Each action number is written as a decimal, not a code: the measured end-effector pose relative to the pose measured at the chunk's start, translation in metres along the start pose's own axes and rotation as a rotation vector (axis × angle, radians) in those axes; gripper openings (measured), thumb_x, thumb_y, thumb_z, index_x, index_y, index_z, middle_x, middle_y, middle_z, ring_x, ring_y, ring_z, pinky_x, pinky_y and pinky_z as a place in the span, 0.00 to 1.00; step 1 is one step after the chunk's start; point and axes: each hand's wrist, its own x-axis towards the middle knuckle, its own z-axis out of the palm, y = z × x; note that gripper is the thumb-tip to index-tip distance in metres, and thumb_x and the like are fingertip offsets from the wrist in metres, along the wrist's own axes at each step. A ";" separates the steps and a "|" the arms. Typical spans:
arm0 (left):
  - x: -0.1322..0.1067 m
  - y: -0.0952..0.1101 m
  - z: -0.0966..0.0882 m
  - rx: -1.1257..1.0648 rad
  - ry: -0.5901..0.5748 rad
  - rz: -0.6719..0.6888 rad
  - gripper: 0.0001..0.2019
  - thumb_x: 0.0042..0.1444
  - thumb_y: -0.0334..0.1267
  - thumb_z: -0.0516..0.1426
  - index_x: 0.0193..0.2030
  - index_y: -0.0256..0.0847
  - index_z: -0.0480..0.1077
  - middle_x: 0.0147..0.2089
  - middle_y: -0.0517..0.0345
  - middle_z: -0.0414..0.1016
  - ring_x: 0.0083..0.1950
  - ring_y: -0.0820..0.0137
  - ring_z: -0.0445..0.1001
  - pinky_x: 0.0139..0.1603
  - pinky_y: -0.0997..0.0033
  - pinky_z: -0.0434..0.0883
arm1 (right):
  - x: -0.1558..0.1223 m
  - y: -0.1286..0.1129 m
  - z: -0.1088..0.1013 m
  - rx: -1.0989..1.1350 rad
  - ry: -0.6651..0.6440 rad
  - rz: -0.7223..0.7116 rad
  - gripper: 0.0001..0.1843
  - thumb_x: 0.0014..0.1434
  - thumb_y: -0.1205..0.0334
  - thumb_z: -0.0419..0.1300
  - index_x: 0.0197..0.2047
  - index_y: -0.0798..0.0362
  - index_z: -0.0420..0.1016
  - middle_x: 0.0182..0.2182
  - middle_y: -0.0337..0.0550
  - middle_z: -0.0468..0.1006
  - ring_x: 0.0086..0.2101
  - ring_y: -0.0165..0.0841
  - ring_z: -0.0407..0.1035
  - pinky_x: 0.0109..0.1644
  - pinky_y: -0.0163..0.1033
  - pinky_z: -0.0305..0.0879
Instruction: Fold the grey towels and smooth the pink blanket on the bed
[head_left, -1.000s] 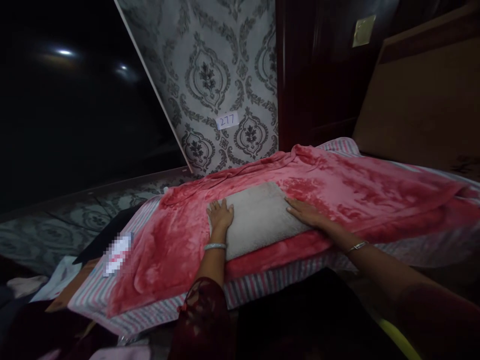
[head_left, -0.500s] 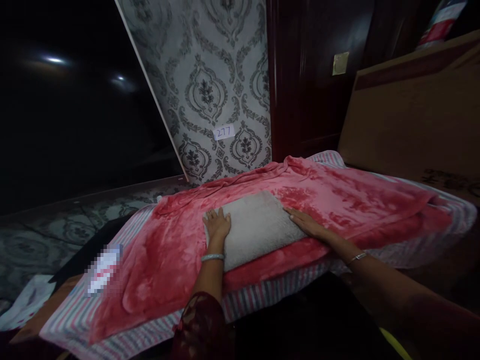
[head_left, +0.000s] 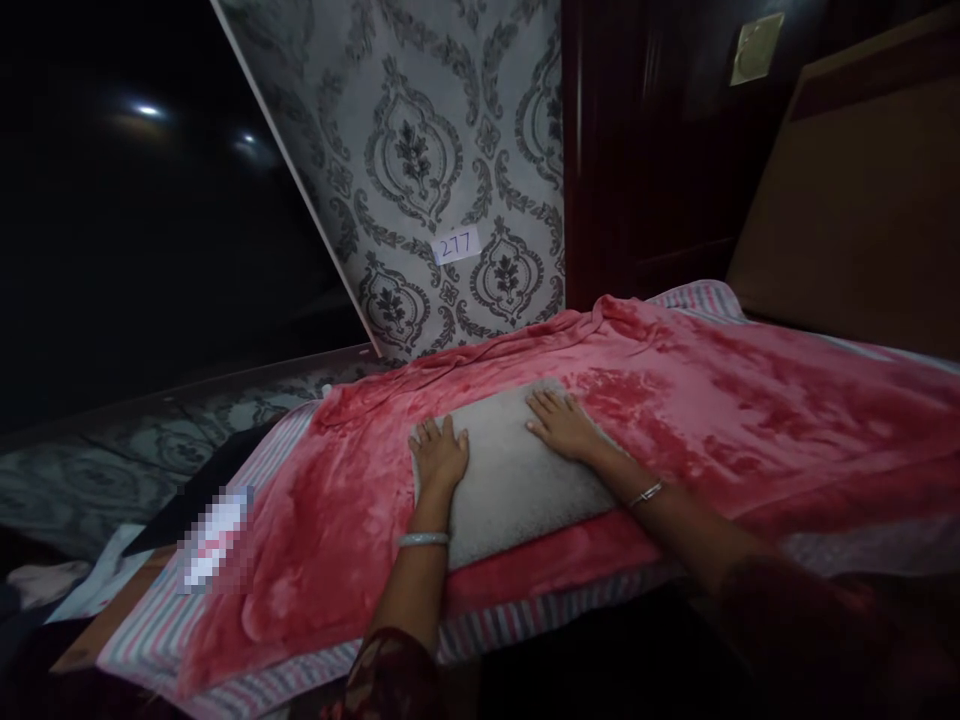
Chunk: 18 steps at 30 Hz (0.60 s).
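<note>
A grey, short-piled fluffy mat [head_left: 517, 485], roughly rectangular, lies flat on a red and pink plush blanket [head_left: 315, 560]. On the mat's left edge rests my left hand [head_left: 439, 455], palm down with its fingers spread. My right hand [head_left: 562, 425] lies flat near the mat's far right corner, fingers stretched out. Both palms touch the mat's top, and neither hand grips anything. Beneath the blanket a striped cloth [head_left: 525, 618] shows along the near edge and at the left.
A large dark screen [head_left: 150, 250] stands at the left. Patterned wallpaper [head_left: 412, 160] bears a paper label [head_left: 457, 245] reading 277. At the right are dark red wood panelling [head_left: 645, 180] and a big cardboard box [head_left: 870, 210]. A blurred-out item [head_left: 217, 540] sits at the left edge.
My right hand has moved from the mat's right edge inward onto its far right part. My left hand stays at the left edge. The view has shifted slightly.
</note>
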 end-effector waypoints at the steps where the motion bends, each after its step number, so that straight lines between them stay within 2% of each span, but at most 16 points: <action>1: 0.000 -0.001 -0.001 0.005 0.000 0.001 0.31 0.69 0.51 0.41 0.74 0.40 0.58 0.75 0.35 0.54 0.76 0.47 0.52 0.72 0.41 0.53 | -0.002 0.003 0.002 0.016 0.022 -0.024 0.34 0.72 0.47 0.39 0.75 0.51 0.55 0.72 0.52 0.53 0.71 0.44 0.46 0.72 0.62 0.45; 4: 0.000 0.004 -0.008 0.020 -0.004 -0.012 0.30 0.69 0.50 0.43 0.73 0.39 0.59 0.75 0.35 0.55 0.76 0.46 0.52 0.72 0.38 0.53 | -0.005 0.009 0.005 0.076 0.069 -0.024 0.32 0.73 0.51 0.36 0.74 0.49 0.57 0.72 0.49 0.55 0.70 0.43 0.48 0.71 0.62 0.47; 6: 0.000 0.018 -0.017 0.009 -0.016 0.025 0.30 0.69 0.49 0.44 0.73 0.38 0.59 0.75 0.36 0.55 0.76 0.47 0.52 0.72 0.38 0.52 | -0.005 0.010 0.004 0.083 0.086 0.012 0.31 0.72 0.53 0.36 0.73 0.50 0.58 0.72 0.48 0.56 0.70 0.42 0.49 0.71 0.61 0.48; 9: -0.001 0.057 -0.026 -0.072 -0.053 0.233 0.29 0.69 0.46 0.44 0.74 0.41 0.56 0.76 0.42 0.55 0.77 0.54 0.52 0.74 0.43 0.51 | -0.005 0.007 0.004 0.039 0.102 0.031 0.31 0.72 0.55 0.39 0.73 0.49 0.59 0.71 0.47 0.56 0.70 0.43 0.48 0.71 0.60 0.47; 11: -0.002 0.085 -0.024 -0.135 -0.080 0.363 0.28 0.69 0.45 0.43 0.74 0.42 0.55 0.76 0.47 0.54 0.77 0.59 0.51 0.75 0.45 0.51 | -0.006 0.005 0.004 0.018 0.101 0.024 0.30 0.71 0.56 0.40 0.73 0.50 0.59 0.72 0.46 0.56 0.70 0.44 0.48 0.71 0.60 0.47; 14: -0.004 0.113 -0.011 -0.167 -0.077 0.411 0.29 0.70 0.44 0.41 0.74 0.40 0.55 0.76 0.47 0.54 0.77 0.60 0.50 0.76 0.45 0.50 | -0.007 0.007 0.008 0.009 0.108 0.009 0.31 0.70 0.59 0.41 0.72 0.52 0.61 0.71 0.47 0.57 0.70 0.45 0.50 0.71 0.59 0.48; 16: -0.005 0.115 -0.002 -0.161 -0.051 0.406 0.29 0.70 0.46 0.41 0.75 0.40 0.54 0.77 0.46 0.54 0.77 0.59 0.50 0.76 0.44 0.49 | -0.008 0.010 0.012 0.010 0.127 -0.004 0.31 0.69 0.59 0.41 0.72 0.51 0.62 0.71 0.48 0.58 0.69 0.46 0.51 0.71 0.60 0.48; 18: -0.003 0.104 0.004 -0.143 -0.037 0.387 0.30 0.69 0.50 0.42 0.75 0.43 0.54 0.77 0.46 0.53 0.77 0.57 0.50 0.75 0.43 0.50 | -0.007 0.013 0.016 0.019 0.135 -0.007 0.31 0.69 0.59 0.41 0.72 0.50 0.62 0.71 0.47 0.57 0.69 0.46 0.51 0.71 0.61 0.49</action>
